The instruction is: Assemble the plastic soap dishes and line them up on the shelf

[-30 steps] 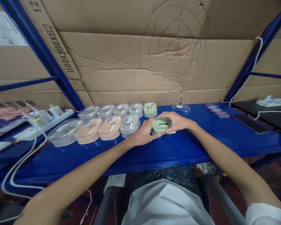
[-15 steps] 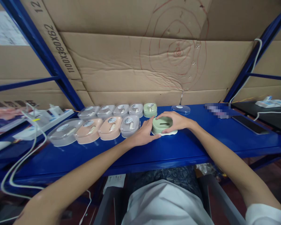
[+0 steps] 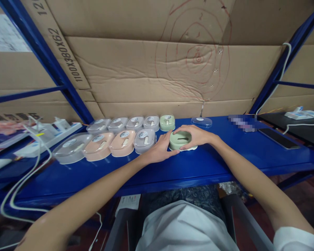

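Where the blue shelf (image 3: pixel 225 164) lies bare toward its front edge, the green box (image 3: pixel 180 140) sits just right of the grey box (image 3: pixel 144 140). Left hand (image 3: pixel 159 150) and right hand (image 3: pixel 196 135), arms extended, cup it, fingers curled against its sides.

- Light is dim and soft, with a cool cast, falling evenly from above and in front.
- The blue surface (image 3: pixel 225 157) shows a faint sheen, no hard glare.
- Shadows are weak; the space under the surface is dark and murky.
- Wide-angle distortion bends the blue frame posts (image 3: pixel 44 59) and stretches the forearms (image 3: pixel 75 209) at the edges.
- The left edge is smeared; a small patch (image 3: pixel 242 122) is pixelated.
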A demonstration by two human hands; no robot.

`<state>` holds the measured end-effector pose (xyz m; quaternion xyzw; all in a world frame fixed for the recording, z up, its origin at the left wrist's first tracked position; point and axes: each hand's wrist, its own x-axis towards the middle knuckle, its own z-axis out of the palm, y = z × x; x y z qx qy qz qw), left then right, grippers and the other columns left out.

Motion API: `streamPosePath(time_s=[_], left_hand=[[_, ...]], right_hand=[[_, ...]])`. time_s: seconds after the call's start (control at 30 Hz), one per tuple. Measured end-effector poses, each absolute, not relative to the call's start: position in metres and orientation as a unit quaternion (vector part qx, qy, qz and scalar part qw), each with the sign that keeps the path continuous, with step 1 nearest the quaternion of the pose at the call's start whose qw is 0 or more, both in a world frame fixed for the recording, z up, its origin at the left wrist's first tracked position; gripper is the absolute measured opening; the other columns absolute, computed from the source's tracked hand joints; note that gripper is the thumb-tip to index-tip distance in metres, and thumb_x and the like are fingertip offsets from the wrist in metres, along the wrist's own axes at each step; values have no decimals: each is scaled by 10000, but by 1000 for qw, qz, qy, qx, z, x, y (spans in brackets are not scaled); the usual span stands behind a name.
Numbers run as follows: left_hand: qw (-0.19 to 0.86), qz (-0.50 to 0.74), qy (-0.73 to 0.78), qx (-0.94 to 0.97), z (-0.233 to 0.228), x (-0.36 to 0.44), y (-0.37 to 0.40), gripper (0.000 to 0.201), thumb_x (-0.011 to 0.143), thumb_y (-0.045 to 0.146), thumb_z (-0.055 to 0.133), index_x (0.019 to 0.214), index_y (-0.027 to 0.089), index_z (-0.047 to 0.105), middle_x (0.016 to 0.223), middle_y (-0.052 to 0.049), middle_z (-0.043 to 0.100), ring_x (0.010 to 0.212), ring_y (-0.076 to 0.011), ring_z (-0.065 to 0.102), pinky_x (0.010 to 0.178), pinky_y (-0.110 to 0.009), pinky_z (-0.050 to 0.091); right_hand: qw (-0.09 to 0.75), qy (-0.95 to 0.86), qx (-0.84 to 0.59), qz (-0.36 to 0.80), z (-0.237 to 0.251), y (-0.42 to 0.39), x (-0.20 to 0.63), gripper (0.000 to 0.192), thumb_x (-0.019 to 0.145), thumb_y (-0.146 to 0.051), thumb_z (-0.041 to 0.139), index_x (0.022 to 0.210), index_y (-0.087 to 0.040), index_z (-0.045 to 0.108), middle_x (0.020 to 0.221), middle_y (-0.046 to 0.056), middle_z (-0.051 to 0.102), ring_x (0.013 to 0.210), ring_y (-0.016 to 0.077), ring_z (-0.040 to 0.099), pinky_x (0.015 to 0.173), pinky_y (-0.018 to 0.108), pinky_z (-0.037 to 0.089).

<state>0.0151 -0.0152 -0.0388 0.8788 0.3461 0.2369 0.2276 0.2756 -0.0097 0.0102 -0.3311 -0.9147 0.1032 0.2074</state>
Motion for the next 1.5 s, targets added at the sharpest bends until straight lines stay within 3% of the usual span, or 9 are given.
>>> streamPosePath(time_s=[0.23, 0.5, 0.9, 1.2, 1.5], left_hand=[[230, 244, 338, 880, -37, 15, -18, 1015, 928, 607, 740, 1735, 263, 230, 1761, -194, 338, 1631, -478, 298, 1309, -702, 295], [226, 236, 343, 881, -33, 15, -21, 1027, 931, 586, 743, 1745, 289, 191, 1755, -177, 350, 1625, -471, 307, 1306, -704, 299], [236, 232, 353, 875, -36, 15, -19, 1028, 919, 632, 745, 1728, 257, 233, 1770, -200, 312, 1637, -487, 274, 1304, -716, 290], [215, 245, 330, 886, -34, 16, -19, 897, 926, 564, 749, 1673, 257, 358, 1661, -182, 473, 1532, -444, 436, 1269, -667, 363], [224, 237, 347, 879, -32, 17, -21, 932, 913, 550, 766, 1681, 231, 344, 1685, -192, 444, 1571, -456, 387, 1281, -648, 350]], right_hand=[[209, -909, -340, 117, 11, -11, 275, 770, 727, -559, 947, 1401, -306, 675, 1297, 71, 740, 1182, 320, 701, 1063, 481, 541], [215, -904, -346, 133, 13, -12, 277, 713, 741, -544, 935, 1375, -319, 701, 1354, 54, 747, 1227, 316, 706, 1057, 455, 541], [197, -910, -343, 123, 9, -10, 275, 734, 748, -549, 930, 1394, -299, 689, 1309, 73, 757, 1209, 333, 700, 1093, 499, 530], [202, -913, -331, 129, 7, -8, 275, 735, 745, -566, 927, 1380, -286, 686, 1289, 72, 752, 1196, 319, 703, 1075, 470, 541], [192, -914, -334, 122, 5, -7, 275, 731, 766, -578, 915, 1383, -275, 668, 1260, 79, 739, 1177, 323, 696, 1054, 471, 539]])
